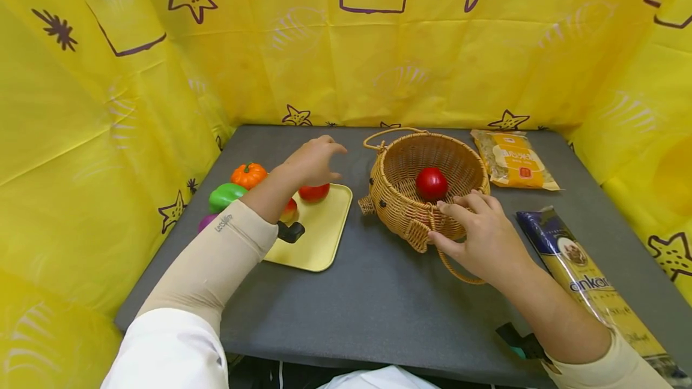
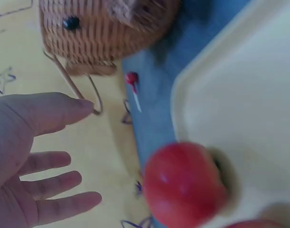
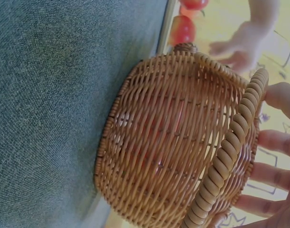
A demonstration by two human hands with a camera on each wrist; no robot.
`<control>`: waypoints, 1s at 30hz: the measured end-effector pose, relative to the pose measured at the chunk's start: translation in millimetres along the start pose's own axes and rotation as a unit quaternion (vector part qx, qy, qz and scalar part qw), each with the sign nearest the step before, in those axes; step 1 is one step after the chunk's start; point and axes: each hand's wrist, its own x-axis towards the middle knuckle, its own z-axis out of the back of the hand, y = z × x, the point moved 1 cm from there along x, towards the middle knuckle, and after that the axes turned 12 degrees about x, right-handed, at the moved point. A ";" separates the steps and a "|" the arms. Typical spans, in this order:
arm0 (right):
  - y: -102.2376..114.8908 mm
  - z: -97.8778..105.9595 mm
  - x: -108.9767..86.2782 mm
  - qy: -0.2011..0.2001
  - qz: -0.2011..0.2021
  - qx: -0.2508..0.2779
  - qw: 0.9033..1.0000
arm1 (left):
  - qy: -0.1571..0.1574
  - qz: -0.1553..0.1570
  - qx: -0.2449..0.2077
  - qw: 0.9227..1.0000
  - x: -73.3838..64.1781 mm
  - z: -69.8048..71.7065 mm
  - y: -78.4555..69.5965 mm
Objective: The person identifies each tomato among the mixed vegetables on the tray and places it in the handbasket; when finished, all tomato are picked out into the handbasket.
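My left hand (image 1: 316, 161) hovers over the far edge of the yellow tray (image 1: 332, 233), thumb and fingers spread, holding nothing. Beneath it on the tray lies a round red fruit (image 2: 182, 185), with a red-and-yellow fruit (image 1: 290, 212) partly hidden behind the wrist. A wicker basket (image 1: 400, 212) with a pig's face stands right of the tray. One red apple (image 1: 432, 183) sits inside it. Fairly straight fingers of my right hand (image 1: 483, 236) rest on the basket's near rim, the thumb beside its woven ear and handle (image 3: 225, 154).
An orange pumpkin (image 1: 248, 176), a green pepper (image 1: 224, 197) and a purple item (image 1: 206, 221) lie at the left. Behind the basket's right side is a noodle-like packet (image 1: 519, 159). A long spaghetti pack (image 1: 589, 281) lies at the right. A small red-topped white stick (image 2: 132, 80) lies beyond the tray.
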 end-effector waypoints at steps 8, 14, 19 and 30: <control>-1.1 0.0 -0.5 -0.001 0.003 0.000 1.000 | 0.037 0.010 0.012 0.999 -5.3 -22.8 24.2; -0.6 -0.2 -0.5 0.001 0.000 -0.002 1.000 | 0.055 0.028 0.009 0.998 -8.2 -34.9 33.6; -0.2 -0.6 -0.4 0.000 0.003 -0.001 1.000 | 0.058 0.019 0.010 0.998 -8.9 -41.0 35.9; -0.6 -0.5 0.8 -0.001 0.004 -0.001 1.000 | 0.065 0.020 -0.003 0.998 -8.8 -48.0 35.9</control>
